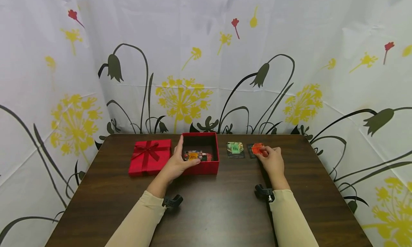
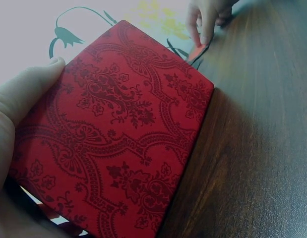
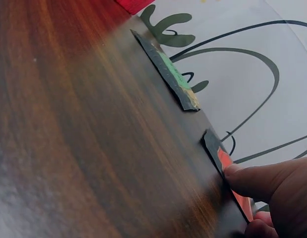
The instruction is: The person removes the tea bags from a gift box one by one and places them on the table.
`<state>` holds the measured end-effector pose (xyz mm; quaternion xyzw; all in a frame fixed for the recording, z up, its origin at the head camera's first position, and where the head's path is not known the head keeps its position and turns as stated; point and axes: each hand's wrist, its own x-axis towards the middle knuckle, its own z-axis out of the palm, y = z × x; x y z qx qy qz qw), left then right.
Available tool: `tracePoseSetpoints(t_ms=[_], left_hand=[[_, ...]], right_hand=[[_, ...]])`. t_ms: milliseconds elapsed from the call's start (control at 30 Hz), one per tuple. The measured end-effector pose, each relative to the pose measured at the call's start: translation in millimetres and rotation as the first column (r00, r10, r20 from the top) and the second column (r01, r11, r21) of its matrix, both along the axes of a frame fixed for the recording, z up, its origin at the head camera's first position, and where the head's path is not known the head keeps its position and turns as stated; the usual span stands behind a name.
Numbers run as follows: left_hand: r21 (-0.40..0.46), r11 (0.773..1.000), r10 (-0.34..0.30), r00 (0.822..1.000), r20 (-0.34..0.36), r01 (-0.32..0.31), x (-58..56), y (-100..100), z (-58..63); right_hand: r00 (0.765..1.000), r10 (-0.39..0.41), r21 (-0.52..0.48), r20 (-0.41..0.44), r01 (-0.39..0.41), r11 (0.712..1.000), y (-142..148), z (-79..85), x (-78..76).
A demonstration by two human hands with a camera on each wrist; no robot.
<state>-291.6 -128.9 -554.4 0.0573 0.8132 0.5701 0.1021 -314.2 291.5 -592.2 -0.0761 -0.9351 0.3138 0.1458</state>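
Observation:
My left hand (image 1: pixel 176 164) holds the open red gift box (image 1: pixel 206 168) at its left side, the thumb reaching along the near rim. In the left wrist view the patterned box wall (image 2: pixel 118 129) shows close up, and the other fingers are mostly hidden behind it. Inside the box lies a small flat packet with an orange label (image 1: pixel 193 155), beside a reddish one (image 1: pixel 207 157). On the right, my right hand (image 1: pixel 273 163) pinches a flat black packet with an orange-red label (image 3: pixel 223 157) at the table's back.
A green-labelled flat packet (image 1: pixel 235 150) lies between the box and my right hand. The red lid (image 1: pixel 151 159), tied with a ribbon bow, rests left of the box. Behind the dark wooden table (image 1: pixel 225 204) hangs a flower-printed curtain (image 1: pixel 206 61).

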Motion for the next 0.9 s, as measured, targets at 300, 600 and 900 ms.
tracePoseSetpoints(t_ms=[300,600,900], left_hand=[[0.016,1.0,-0.001,1.0,-0.007,0.001,1.1,0.5,0.4],[0.022,1.0,-0.005,1.0,-0.012,0.005,-0.6,1.1,-2.1],[0.026,1.0,-0.01,1.0,-0.017,0.011,-1.7,0.6,-3.0]], right_hand=[[1.0,-0.005,0.011,0.028,0.004,1.0,-2.6,-3.1,-0.8],[0.999,-0.011,-0.004,0.037,0.012,1.0,-1.6,-1.5,-1.9],[1.0,-0.005,-0.053,0.027,0.007,0.999,1.7,-3.6,-3.5]])
